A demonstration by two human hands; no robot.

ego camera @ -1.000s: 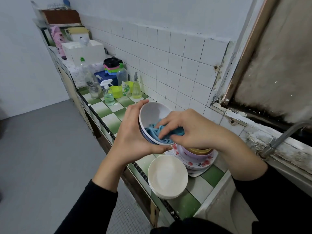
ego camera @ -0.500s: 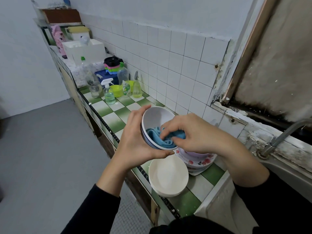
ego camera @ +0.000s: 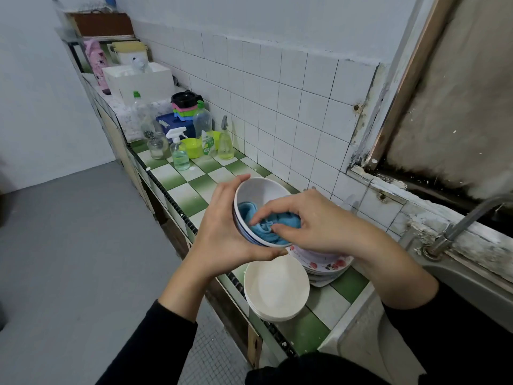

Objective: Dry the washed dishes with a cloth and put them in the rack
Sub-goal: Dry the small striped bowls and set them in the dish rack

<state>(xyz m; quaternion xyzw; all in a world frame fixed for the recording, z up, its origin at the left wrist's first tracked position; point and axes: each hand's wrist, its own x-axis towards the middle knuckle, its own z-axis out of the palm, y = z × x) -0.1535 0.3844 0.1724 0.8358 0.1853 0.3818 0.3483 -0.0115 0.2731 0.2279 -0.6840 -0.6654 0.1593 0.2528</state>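
A white bowl with blue rim lines (ego camera: 258,191) is tilted in the air above the counter, and my left hand (ego camera: 222,232) grips it from below and behind. My right hand (ego camera: 308,220) holds a blue cloth (ego camera: 266,222) bunched inside the bowl, fingertips pressing it against the inner wall. Below the bowl sits a stack of cream plates (ego camera: 276,290) at the counter's front edge. Behind my right wrist is a pile of flowered plates and bowls (ego camera: 330,266), partly hidden. No rack can be made out.
The green-and-white tiled counter (ego camera: 186,190) runs away to the upper left. Spray bottles (ego camera: 179,151), a glass jar (ego camera: 158,145), a yellow-green bowl (ego camera: 191,147) and stacked containers (ego camera: 184,107) crowd its middle. A tap (ego camera: 466,223) and sink (ego camera: 458,284) lie at the right. Grey floor lies to the left.
The bowl and both hands have shifted slightly right and down in view. My right hand has turned the cloth around inside the bowl, its fingers now spread deeper toward the bowl's left side.
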